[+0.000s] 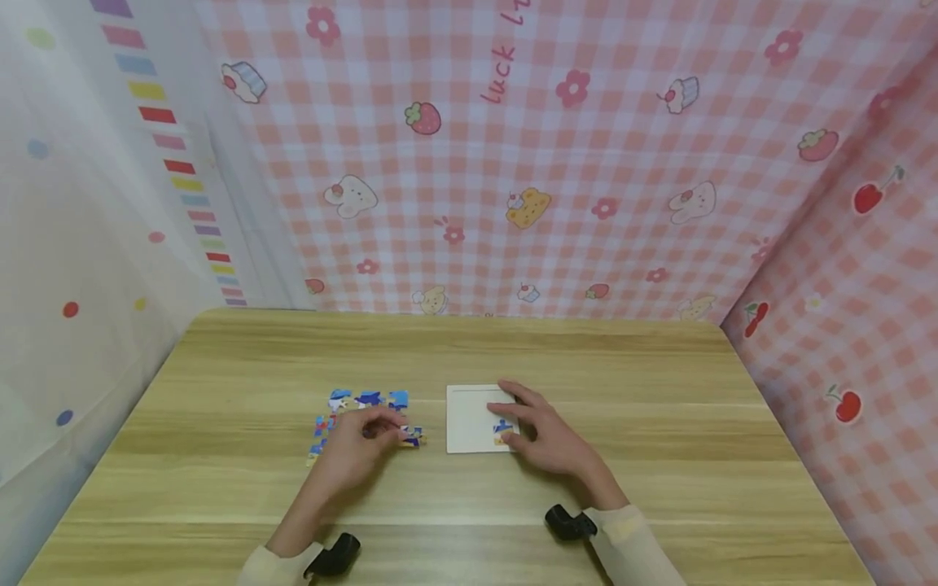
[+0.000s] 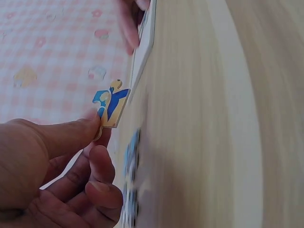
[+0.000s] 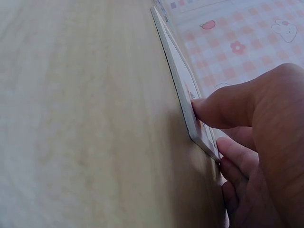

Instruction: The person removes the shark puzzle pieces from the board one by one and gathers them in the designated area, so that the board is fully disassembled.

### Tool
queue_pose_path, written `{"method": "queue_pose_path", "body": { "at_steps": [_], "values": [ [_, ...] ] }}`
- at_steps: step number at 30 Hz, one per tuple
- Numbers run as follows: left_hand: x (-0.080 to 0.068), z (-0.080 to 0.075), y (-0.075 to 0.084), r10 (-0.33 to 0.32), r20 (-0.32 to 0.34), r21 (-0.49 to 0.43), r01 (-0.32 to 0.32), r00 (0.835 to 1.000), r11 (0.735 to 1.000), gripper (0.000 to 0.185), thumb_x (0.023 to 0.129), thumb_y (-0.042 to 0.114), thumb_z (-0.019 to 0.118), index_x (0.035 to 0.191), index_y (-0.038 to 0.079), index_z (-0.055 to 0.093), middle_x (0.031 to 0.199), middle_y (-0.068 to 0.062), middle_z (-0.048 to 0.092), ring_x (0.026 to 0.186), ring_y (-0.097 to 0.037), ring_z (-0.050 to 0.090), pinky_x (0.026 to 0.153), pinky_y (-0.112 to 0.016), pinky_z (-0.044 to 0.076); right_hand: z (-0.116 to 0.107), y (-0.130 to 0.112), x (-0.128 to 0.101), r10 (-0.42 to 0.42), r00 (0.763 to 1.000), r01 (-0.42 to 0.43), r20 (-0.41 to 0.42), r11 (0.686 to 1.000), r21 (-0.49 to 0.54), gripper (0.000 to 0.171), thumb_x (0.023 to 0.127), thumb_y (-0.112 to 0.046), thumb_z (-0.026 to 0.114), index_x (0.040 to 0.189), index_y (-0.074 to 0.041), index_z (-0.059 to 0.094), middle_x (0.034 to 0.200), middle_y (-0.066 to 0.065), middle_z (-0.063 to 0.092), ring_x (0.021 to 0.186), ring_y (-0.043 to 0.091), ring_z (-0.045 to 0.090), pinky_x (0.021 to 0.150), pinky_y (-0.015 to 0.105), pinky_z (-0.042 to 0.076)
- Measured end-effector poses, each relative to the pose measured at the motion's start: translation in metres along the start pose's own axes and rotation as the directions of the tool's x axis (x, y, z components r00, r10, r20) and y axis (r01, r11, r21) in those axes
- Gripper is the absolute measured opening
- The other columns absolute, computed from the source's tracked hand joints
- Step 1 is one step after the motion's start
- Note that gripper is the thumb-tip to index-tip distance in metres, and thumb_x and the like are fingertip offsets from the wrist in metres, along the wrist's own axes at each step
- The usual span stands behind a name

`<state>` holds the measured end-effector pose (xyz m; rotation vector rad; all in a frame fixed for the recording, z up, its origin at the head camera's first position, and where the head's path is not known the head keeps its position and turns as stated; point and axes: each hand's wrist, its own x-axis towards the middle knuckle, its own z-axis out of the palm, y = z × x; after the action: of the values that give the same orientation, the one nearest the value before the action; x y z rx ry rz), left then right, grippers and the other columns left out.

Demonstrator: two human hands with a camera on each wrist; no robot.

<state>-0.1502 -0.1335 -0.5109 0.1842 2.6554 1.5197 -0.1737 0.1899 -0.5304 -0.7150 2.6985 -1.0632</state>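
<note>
From the head view the left hand [image 1: 359, 443] merely covers the loose puzzle pieces [image 1: 366, 400] on the desk [image 1: 659, 456], yet its wrist view shows thumb and fingers pinching one blue piece [image 2: 110, 107], while the right hand [image 1: 545, 435] lies flat, fingers straight, pressing the white puzzle tray [image 1: 469, 415].

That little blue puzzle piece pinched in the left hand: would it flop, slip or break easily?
The puzzle piece stands straight out from the left hand without drooping, so it is probably stiff card. It looks thin and small, so likely very light. Held only at one corner between thumb and finger, it might twist or slip if bumped.
</note>
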Motion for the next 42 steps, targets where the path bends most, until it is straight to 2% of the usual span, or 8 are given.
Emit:
{"method": "queue_pose_path", "body": {
  "at_steps": [11,19,24,28,35,42],
  "values": [
    [-0.014,-0.037,-0.016,-0.053,-0.029,-0.007,0.053,0.998,0.999,0.008,0.090,0.007,0.076,0.097,0.009,0.074,0.090,-0.005,0.072,0.081,-0.014,0.065,0.073,-0.021,0.054,-0.001,-0.002,0.000,0.002,1.000,-0.002,-0.006,1.000,0.020,0.046,0.097,-0.018,0.069,0.143,-0.016,0.061,0.169,0.005,0.030,0.157,0.035,0.023,0.122,0.061,0.027],
    [-0.021,-0.051,-0.025,-0.026,-0.053,0.076,0.030,0.998,0.997,0.007,0.087,0.003,0.076,0.093,0.007,0.074,0.083,-0.003,0.073,0.075,-0.010,0.064,0.070,-0.021,0.053,-0.001,-0.003,0.000,-0.005,1.000,0.005,-0.007,1.000,0.009,0.046,0.097,-0.018,0.069,0.142,-0.015,0.062,0.168,0.006,0.030,0.157,0.036,0.024,0.122,0.062,0.027],
    [-0.024,-0.054,-0.027,-0.027,-0.047,0.127,0.033,0.999,0.991,0.009,0.086,0.002,0.077,0.093,0.007,0.074,0.082,-0.002,0.072,0.073,-0.009,0.062,0.068,-0.021,0.052,-0.001,-0.003,0.000,0.001,1.000,-0.001,-0.005,1.000,0.020,0.045,0.097,-0.018,0.069,0.142,-0.015,0.062,0.169,0.006,0.030,0.157,0.036,0.023,0.122,0.062,0.026],
    [-0.024,-0.055,-0.026,-0.004,-0.046,0.200,0.013,0.999,0.980,0.008,0.086,0.002,0.077,0.092,0.007,0.075,0.082,-0.001,0.073,0.071,-0.008,0.058,0.065,-0.021,0.049,-0.001,-0.004,-0.001,0.003,1.000,-0.003,-0.006,1.000,0.018,0.045,0.098,-0.019,0.069,0.142,-0.016,0.062,0.169,0.006,0.030,0.156,0.036,0.024,0.122,0.062,0.027],
    [-0.023,-0.052,-0.023,-0.009,-0.025,0.303,0.016,1.000,0.953,0.006,0.085,0.005,0.078,0.089,0.010,0.076,0.087,-0.002,0.074,0.077,-0.011,0.061,0.070,-0.024,0.050,-0.002,-0.005,-0.001,0.003,1.000,-0.003,-0.006,1.000,0.021,0.045,0.098,-0.018,0.068,0.142,-0.015,0.062,0.168,0.007,0.030,0.157,0.036,0.023,0.122,0.062,0.026],
    [-0.023,-0.052,-0.021,-0.016,-0.013,0.329,0.019,1.000,0.944,0.008,0.085,0.005,0.078,0.091,0.009,0.076,0.084,0.000,0.072,0.077,-0.010,0.061,0.070,-0.025,0.050,-0.004,-0.009,-0.002,0.010,1.000,-0.009,-0.003,0.999,0.033,0.045,0.097,-0.017,0.068,0.141,-0.013,0.062,0.168,0.007,0.030,0.157,0.036,0.023,0.122,0.062,0.025]
  ]
}}
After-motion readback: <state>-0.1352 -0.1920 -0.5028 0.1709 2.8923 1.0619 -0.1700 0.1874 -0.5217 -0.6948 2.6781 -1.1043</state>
